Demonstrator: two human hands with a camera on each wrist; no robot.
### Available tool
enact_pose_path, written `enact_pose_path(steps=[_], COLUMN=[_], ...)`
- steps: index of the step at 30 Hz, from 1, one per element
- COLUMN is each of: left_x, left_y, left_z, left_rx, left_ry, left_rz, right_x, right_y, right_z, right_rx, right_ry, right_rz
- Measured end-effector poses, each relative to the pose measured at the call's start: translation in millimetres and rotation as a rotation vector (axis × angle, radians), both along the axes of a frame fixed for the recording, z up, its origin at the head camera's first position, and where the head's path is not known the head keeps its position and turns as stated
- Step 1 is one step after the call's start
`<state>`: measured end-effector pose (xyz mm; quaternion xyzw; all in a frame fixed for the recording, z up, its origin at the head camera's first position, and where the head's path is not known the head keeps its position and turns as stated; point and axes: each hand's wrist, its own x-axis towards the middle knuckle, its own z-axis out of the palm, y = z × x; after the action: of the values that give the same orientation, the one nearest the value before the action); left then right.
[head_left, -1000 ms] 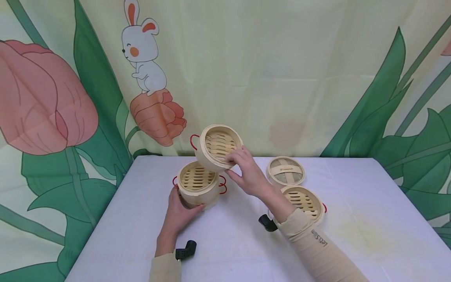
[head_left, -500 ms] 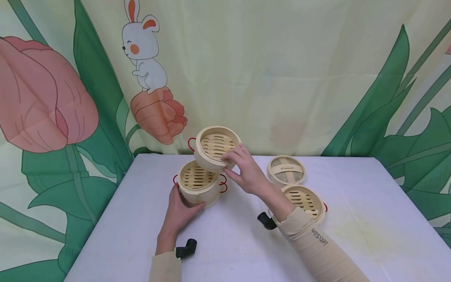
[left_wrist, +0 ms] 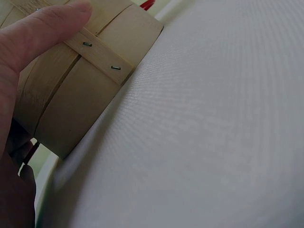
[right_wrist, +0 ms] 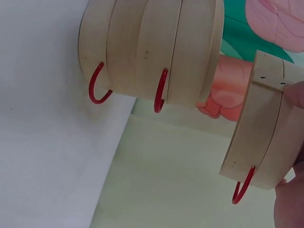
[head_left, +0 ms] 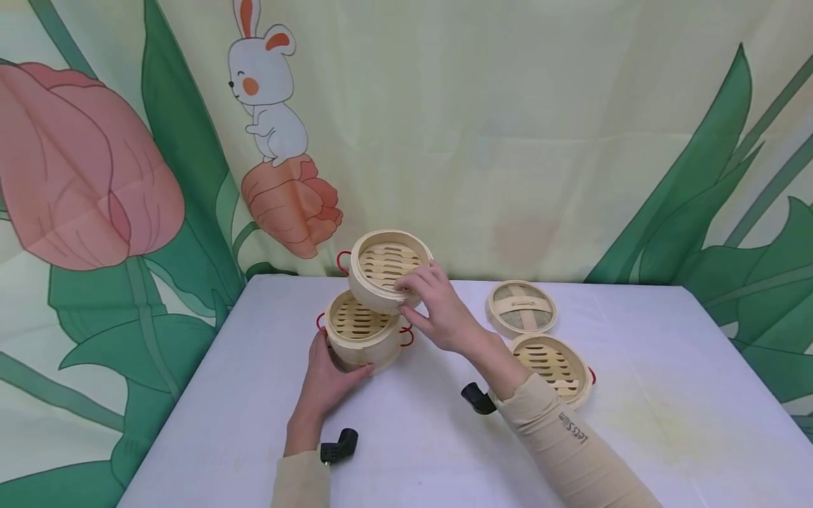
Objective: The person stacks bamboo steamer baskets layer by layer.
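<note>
My right hand [head_left: 451, 314] pinches the near right rim of a bamboo steamer basket [head_left: 389, 259], which is held up, tilted, over a stack of baskets. In the right wrist view a gap shows between the raised basket [right_wrist: 259, 123] and the stack [right_wrist: 142, 47]. The stack [head_left: 365, 346] stands on the table with red handles at its sides. My left hand [head_left: 327, 381] grips the stack's near left side; the left wrist view shows the thumb [left_wrist: 47, 28] on the bamboo wall [left_wrist: 80, 104].
To the right on the white-covered table [head_left: 419, 451] lie a round woven lid [head_left: 522, 308] and, nearer me, another slatted basket [head_left: 552, 367] with a red handle, partly behind my right forearm. A printed curtain [head_left: 476, 141] hangs at the back.
The raised basket has come slightly down and left with my right hand, its opening turned a little more upward. My left hand keeps its grip. The head view has shifted slightly.
</note>
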<state>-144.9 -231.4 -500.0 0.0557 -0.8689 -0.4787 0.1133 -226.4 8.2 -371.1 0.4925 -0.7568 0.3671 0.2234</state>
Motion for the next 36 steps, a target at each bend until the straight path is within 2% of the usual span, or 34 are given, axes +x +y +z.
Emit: enact_pose_path(steps=[11,20,30,36], left_x=[0.0,-0.1,-0.2,0.6], left_y=[0.4,0.6,2.1,2.2], left_z=[0.5,-0.1,3.1,2.6], left_rx=[0.000,-0.012,-0.018,-0.019], left_ry=[-0.006,-0.008,-0.040,-0.036], left_rz=[0.005,0.010,0.010,0.013], right_x=[-0.7,-3.4,-3.0,-3.5], right_y=[-2.2,-1.2,0.4,-1.3], right_z=[1.1,-5.4,0.5,-0.4], right_rx=[0.027,0.026,0.049,0.066], right_ry=[-0.003,-0.105,-0.071,-0.060], right_rz=[0.029,0.061,0.090,0.103])
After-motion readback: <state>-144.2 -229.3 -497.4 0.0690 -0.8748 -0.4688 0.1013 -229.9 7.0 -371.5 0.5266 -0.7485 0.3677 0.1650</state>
